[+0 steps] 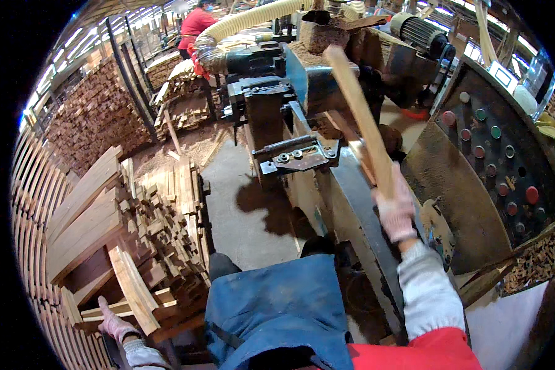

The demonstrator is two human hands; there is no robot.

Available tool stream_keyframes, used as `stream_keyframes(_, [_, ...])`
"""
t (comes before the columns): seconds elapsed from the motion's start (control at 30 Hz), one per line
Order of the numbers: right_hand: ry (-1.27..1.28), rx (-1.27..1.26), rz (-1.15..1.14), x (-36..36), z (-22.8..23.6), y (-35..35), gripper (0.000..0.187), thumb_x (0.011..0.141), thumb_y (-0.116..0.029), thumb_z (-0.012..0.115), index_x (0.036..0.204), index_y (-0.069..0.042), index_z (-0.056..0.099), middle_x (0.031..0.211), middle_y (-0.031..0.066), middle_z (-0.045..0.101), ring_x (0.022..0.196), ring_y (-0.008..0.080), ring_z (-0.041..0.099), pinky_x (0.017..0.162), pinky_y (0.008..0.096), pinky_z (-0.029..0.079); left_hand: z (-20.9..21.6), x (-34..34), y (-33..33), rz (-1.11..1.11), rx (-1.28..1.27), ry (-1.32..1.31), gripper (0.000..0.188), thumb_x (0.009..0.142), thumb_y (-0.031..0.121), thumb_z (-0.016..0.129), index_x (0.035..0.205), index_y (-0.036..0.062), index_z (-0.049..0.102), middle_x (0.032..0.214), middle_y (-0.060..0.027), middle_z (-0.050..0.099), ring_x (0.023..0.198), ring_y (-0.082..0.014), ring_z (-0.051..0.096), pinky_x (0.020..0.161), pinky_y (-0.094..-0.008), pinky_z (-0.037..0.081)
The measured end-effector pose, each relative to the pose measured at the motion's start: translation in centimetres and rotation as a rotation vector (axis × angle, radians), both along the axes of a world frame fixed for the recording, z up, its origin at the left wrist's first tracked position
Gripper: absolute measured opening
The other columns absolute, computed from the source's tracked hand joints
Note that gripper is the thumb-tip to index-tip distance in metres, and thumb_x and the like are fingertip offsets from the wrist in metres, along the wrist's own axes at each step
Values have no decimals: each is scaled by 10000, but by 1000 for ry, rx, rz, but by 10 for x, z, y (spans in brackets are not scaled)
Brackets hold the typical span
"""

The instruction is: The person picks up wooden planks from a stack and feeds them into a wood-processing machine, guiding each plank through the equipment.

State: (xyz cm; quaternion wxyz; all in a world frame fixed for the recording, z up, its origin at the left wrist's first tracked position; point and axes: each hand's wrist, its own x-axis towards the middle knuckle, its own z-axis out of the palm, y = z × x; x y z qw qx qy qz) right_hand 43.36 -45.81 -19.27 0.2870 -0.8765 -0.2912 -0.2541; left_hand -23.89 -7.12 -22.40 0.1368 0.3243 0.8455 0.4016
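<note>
A long wooden strip (pixel 365 114) rises at a slant, its lower end in the closed grip of my gloved right hand (pixel 394 209). Its upper end reaches in front of the sawdust-covered woodworking machine (pixel 314 80). Another strip of wood (pixel 351 145) lies along the machine bed (pixel 357 191), just left of the held one. At the lower left, my gloved left hand (pixel 114 320) is beside the ends of stacked boards (pixel 86 246), with a finger stretched out; whether it touches them I cannot tell. A curved wooden piece (pixel 131 287) lies on that stack, close to this hand.
A control panel (pixel 496 154) with coloured buttons stands to the right. Metal roller brackets (pixel 299 153) sit over the machine bed. A ribbed hose (pixel 246 21) crosses the back, near a person in red (pixel 196 28). Piled wood blocks (pixel 95 111) fill the far left.
</note>
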Motion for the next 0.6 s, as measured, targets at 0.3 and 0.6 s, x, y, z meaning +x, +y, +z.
stream_keyframes(0.3, [247, -462, -162, -182, 31, -190, 901, 698, -229, 830, 1488, 5, 465, 964, 215, 653, 866, 408, 617, 797, 494, 499, -26, 2, 30, 226, -47, 65, 1044, 677, 634, 863, 1421, 28, 453, 1388, -241, 569, 1267, -396, 544, 1079, -494, 442])
stream_keyframes(0.6, [-49, -162, -205, -98, 21, -114, 875, 752, -136, 791, 1519, 11, 396, 1014, 256, 656, 870, 470, 600, 787, 542, 477, -59, -23, 23, 69, 235, -106, 800, 757, 319, 807, 1378, 8, 411, 1244, -243, 617, 1040, -384, 637, 920, -484, 524])
